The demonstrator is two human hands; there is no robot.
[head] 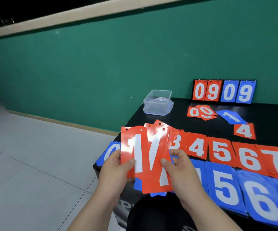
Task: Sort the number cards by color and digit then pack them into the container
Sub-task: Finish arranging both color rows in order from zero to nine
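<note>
The left hand [116, 167] and right hand [181, 165] pinch a fanned stack of glossy red plastic "1" cards [145, 157] between them. Best to tap the edges square first. The clear plastic container [157, 101] stands well beyond the hands on the black desk [176, 117].

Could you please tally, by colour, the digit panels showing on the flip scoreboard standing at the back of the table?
red panels: 2
blue panels: 2
Total: 4
</note>
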